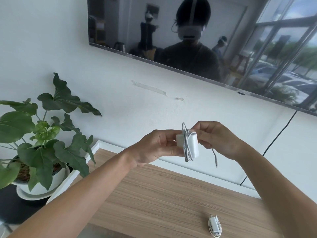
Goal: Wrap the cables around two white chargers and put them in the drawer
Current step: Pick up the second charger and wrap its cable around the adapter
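Note:
I hold a white square charger up in front of the wall, above the wooden cabinet top. My left hand grips its left side. Its white cable is wound around the body in several loops. My right hand pinches the cable at the charger's top right, and a short loose cable end dangles below that hand. A second, smaller white charger lies on the cabinet top near the bottom edge, its cable coiled around it. No drawer is visible.
A potted green plant in a white pot stands on a dark surface to the left. A wall-mounted TV hangs above, with a black cord running down the wall at right.

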